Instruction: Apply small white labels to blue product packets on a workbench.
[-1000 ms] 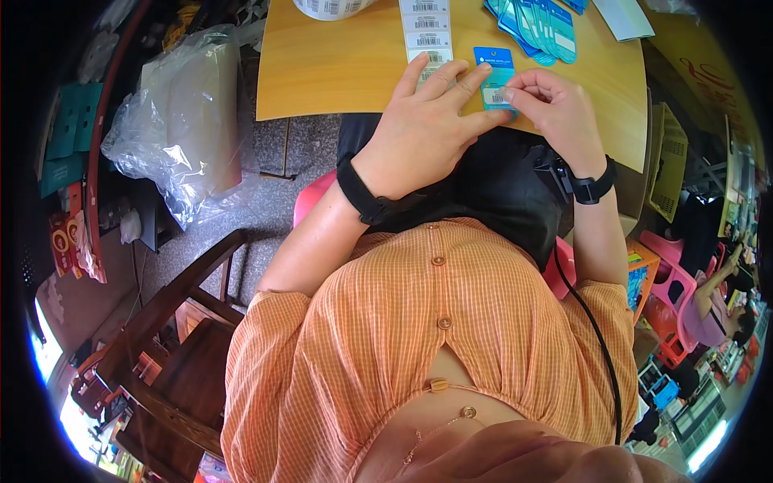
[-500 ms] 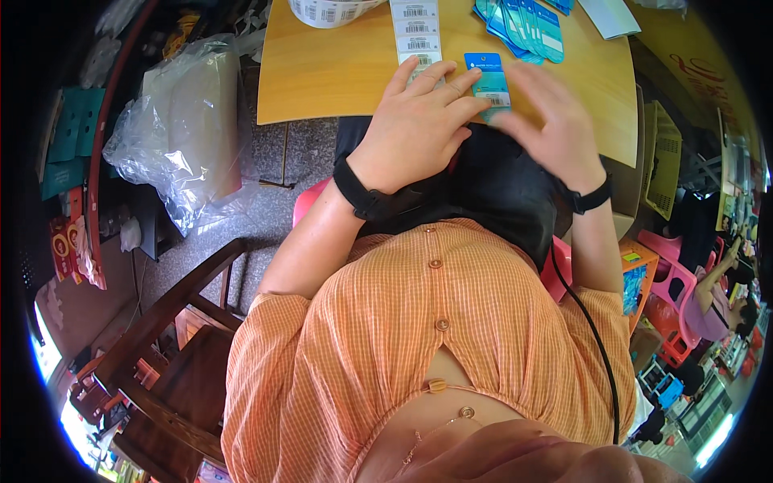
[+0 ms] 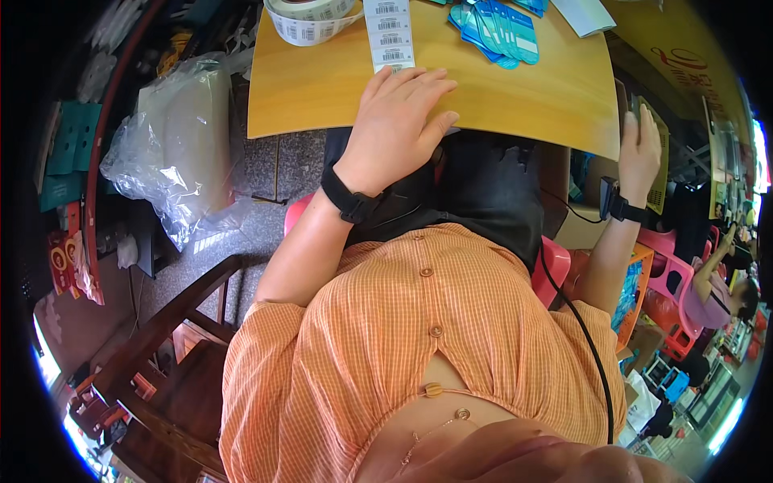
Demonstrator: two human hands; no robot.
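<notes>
Label strip (image 3: 390, 36), white with printed barcodes, lies on the far left part of the desk (image 3: 515, 101), between the label roll (image 3: 314, 30) on its left and a fanned pile of blue-green cards (image 3: 503, 36) on its right. At its near end the left hand (image 3: 398, 113) rests palm down, its fingers loosely spread and the thumb apart; it seems to cover the last label without gripping anything. What has changed is on the right: the single card that lay between the hands, with a label on it, no longer shows there, and the right hand (image 3: 640, 157) has swung out past the desk's right edge. Its fingers are mostly straight, but they are small and dim in that corner, so I cannot tell whether they hold that card. Most likely, the work on that card is finished, while the strip and the pile remain within the left hand's reach
</notes>
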